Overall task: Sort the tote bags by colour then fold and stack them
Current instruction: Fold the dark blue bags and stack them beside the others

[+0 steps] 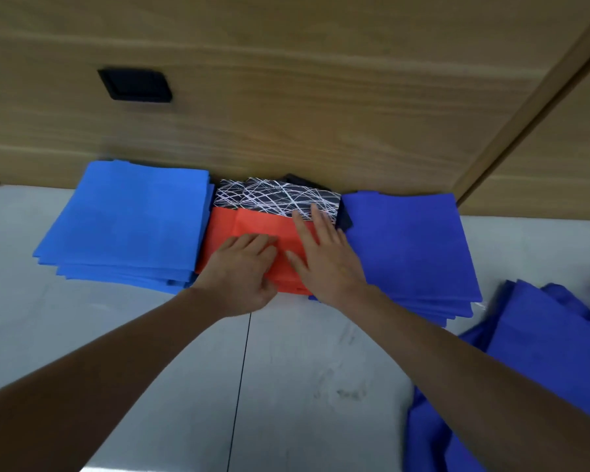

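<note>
Wood-grain panelling (286, 97) fills the upper half of the frame, with a black square recess (135, 85) at upper left; below it lies a grey bench (321, 369), crossed by a thin dark seam (242, 369) at lower centre. Three sorted groups sit in a row against the panelling. A light-blue stack (130, 223) is at left of centre and a dark-blue stack (409, 247) at right of centre. Between them, just beside both, is a folded red tote bag (252, 223). A black-and-white patterned bag (276, 195) lies at the red bag's far edge; whether it overlaps the red one cannot be told. Loose, unfolded dark-blue bags (542, 352) are heaped at lower right. Both hands rest on the red tote bag. The left hand (242, 270) lies on its near part with fingers bent and thumb along the near edge; whether it pinches the cloth or only presses cannot be told. The right hand (324, 257) lies flat with straight fingers, palm on the red cloth and fingertips reaching the patterned bag. The step appears to be flattening the red bag into place. The red bag is directly beneath both hands, its visible face somewhat wider across the frame than deep, so neither hand needs to travel. The unfolded heap lies toward the lower right, nearer the right hand, which would probably fetch the next bag.
</note>
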Demonstrator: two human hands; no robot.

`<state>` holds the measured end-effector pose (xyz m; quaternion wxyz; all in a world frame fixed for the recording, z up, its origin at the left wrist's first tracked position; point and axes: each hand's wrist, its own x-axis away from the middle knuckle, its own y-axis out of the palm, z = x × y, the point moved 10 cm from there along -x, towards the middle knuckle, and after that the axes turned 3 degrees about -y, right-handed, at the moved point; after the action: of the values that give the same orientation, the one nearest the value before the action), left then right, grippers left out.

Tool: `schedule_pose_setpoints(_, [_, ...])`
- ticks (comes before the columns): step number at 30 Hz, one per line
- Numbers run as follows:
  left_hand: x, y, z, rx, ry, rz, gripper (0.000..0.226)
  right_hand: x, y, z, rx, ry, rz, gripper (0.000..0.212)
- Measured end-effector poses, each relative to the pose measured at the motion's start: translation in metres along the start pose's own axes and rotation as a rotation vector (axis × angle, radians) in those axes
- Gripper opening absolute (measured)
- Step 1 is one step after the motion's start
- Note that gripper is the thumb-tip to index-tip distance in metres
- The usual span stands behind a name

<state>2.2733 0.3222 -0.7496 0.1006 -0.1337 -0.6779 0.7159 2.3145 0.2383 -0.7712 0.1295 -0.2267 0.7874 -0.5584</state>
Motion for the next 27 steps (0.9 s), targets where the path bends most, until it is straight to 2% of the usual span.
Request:
schedule_pose_setpoints(2, [-0.005, -0.011, -0.003, -0.051, -0.028, 0.106, 0.029, -0.012, 0.021, 0.003, -0.048, 0.074, -0.088, 0.066])
schedule_pose_setpoints(4, [-0.012, -0.019, -0.014, -0.118, -0.076, 0.193, 0.024, -0.024, 0.027, -0.007, -0.101, 0.052, -0.094, 0.063])
schedule_pose_setpoints(6, [-0.019, -0.011, -0.035, -0.177, -0.172, 0.140, 0.032, -0.032, 0.026, -0.012, -0.072, 0.017, -0.052, 0.060])
schedule_pose_setpoints(9, [-0.019, 0.003, -0.063, -0.132, -0.386, -0.031, 0.055, -0.036, 0.015, -0.016, 0.056, -0.030, 0.025, 0.059])
schedule_pose_setpoints(12, [-0.013, -0.007, -0.083, -0.094, -0.582, 0.000, 0.057, -0.035, 0.014, -0.016, 0.037, -0.024, 0.017, 0.052])
schedule_pose_setpoints(15, [0.003, -0.008, -0.121, 0.099, -0.799, 0.001, 0.065, -0.034, 0.013, -0.012, -0.015, 0.017, 0.027, 0.053])
schedule_pose_setpoints(20, [0.021, 0.023, -0.143, 0.201, -0.765, -0.125, 0.074, -0.035, 0.014, -0.019, -0.137, -0.038, 0.040, 0.063])
schedule_pose_setpoints(22, [0.024, 0.031, -0.142, 0.253, -0.736, -0.116, 0.077, -0.038, 0.016, -0.028, -0.117, -0.068, 0.047, 0.061])
schedule_pose_setpoints(25, [0.025, 0.039, -0.142, 0.344, -0.719, -0.060, 0.077, -0.044, 0.024, -0.031, -0.070, -0.008, 0.014, 0.053])
schedule_pose_setpoints(27, [0.023, 0.042, -0.141, 0.320, -0.704, -0.034, 0.074, -0.044, 0.031, -0.028, -0.028, 0.023, 0.000, 0.053])
